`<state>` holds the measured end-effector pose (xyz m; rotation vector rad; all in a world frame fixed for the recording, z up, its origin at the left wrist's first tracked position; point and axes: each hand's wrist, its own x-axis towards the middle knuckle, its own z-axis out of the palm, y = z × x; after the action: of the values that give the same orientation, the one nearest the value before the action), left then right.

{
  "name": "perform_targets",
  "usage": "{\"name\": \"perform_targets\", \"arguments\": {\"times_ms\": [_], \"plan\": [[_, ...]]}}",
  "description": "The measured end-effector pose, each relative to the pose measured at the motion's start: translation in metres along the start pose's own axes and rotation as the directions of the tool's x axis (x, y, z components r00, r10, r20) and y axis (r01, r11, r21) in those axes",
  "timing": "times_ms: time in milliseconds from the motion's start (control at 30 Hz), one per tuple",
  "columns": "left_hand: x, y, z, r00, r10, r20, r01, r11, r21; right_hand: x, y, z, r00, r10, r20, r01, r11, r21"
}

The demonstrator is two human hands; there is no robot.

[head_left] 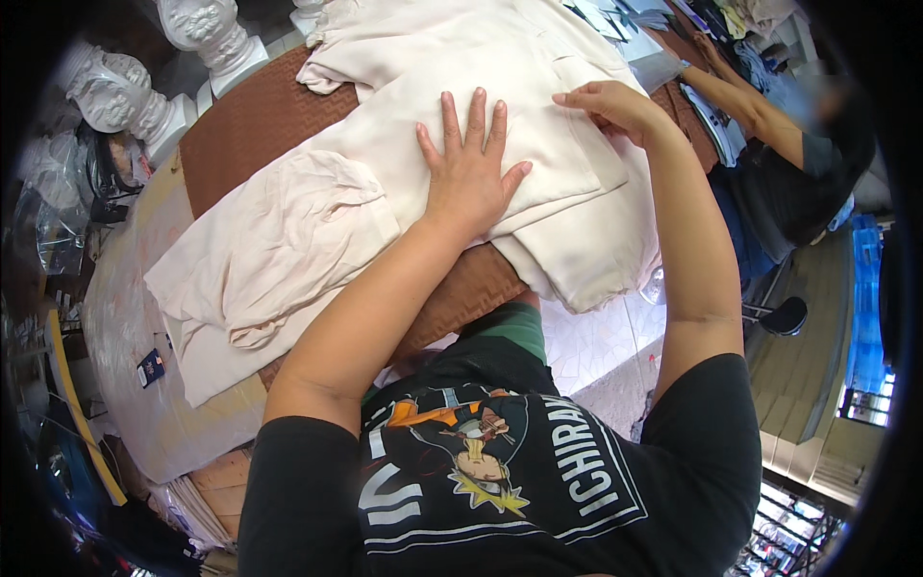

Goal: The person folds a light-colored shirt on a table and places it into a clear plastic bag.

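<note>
A cream garment [404,125] lies spread over a brown cloth-covered table. My left hand [466,178] rests flat on it with fingers spread and palm down. To the right, my right hand [620,113] is bent over the garment close to a folded layer. Its fingers are curled down at the fabric and the thumb side points left; the fingertips are partly hidden. A wrinkled cream part [288,236] bunches up on the left, beside my left forearm. On the near right, more layers of the cream fabric [586,250] hang at the table edge.
The brown cover [250,125] shows beside the garment. A plastic-wrapped surface [135,317] with a small dark tag [150,368] curves along the left. White carved balusters [125,96] stand at the far left. At the right, another person [769,163] works with folded clothes.
</note>
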<state>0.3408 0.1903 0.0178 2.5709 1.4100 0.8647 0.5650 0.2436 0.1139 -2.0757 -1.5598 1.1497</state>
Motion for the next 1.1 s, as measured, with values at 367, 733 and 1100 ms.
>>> {"name": "perform_targets", "arguments": {"times_ms": [367,733,1100], "plan": [[-0.003,-0.002,-0.012,0.995,0.059,-0.081,-0.069,0.991,-0.117,-0.012,-0.010,0.008,0.978,-0.180,0.104,0.150,0.957,0.247],[0.000,-0.057,-0.059,0.805,-0.270,0.529,0.370,-0.467,-0.803,-0.056,-0.114,0.089,0.799,-0.586,0.136,0.536,0.592,-0.602],[0.006,-0.061,-0.039,0.837,-0.455,0.305,0.267,-0.147,-0.952,-0.082,-0.055,0.055,0.942,-0.333,-0.032,0.325,0.934,-0.148]]}}
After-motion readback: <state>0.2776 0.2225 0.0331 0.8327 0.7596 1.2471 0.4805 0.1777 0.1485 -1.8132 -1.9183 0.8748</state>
